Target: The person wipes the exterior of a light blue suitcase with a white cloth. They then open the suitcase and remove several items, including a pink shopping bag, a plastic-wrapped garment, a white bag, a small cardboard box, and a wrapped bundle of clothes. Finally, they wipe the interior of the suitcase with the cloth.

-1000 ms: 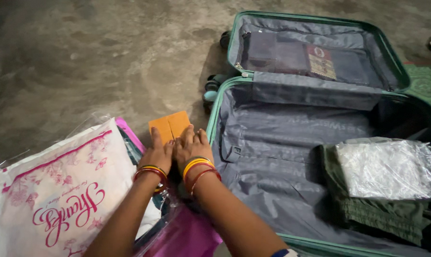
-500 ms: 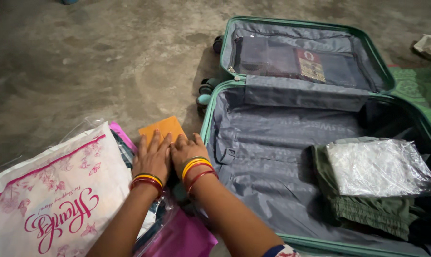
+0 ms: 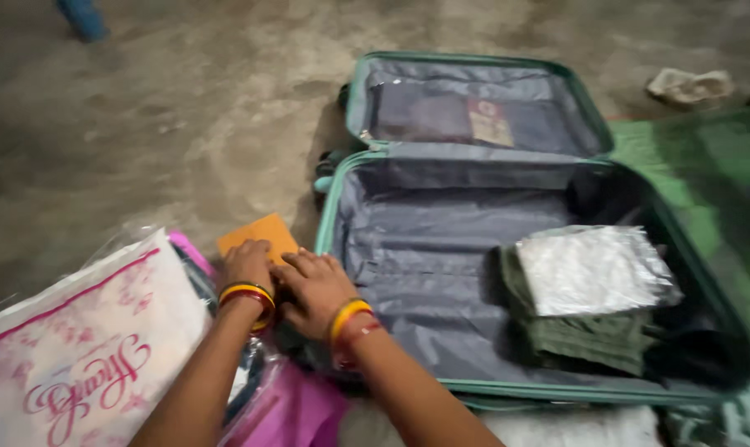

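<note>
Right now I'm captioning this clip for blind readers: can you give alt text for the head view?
Two bare hands, left hand and right hand, both wearing bangles, press on a flat orange folded piece on the concrete floor. It lies beside an open green hard-shell suitcase holding folded olive-green cloth under a clear plastic packet.
</note>
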